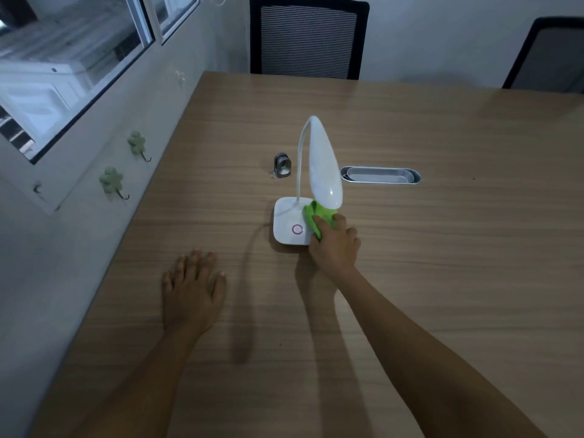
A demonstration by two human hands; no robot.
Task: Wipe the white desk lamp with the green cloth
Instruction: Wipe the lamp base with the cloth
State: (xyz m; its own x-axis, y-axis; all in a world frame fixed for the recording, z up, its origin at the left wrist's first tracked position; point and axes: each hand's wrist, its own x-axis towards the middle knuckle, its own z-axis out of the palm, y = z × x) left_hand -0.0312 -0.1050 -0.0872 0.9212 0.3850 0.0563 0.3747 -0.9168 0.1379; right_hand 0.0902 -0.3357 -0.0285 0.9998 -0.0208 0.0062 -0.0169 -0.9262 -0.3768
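Note:
The white desk lamp [322,165] stands in the middle of the wooden table, its long head bent down over a square base [287,222] with a pink ring. My right hand [335,245] grips the bunched green cloth [317,216] and presses it on the right side of the base, just under the tip of the lamp head. My left hand [192,289] lies flat on the table, fingers spread, to the left of the lamp and apart from it.
A small grey metal object [282,165] stands behind the lamp. A silver cable slot [380,176] is set in the wooden table [442,263] to the right. Two black chairs [308,39] stand at the far edge. A wall with green hooks [110,181] borders the left.

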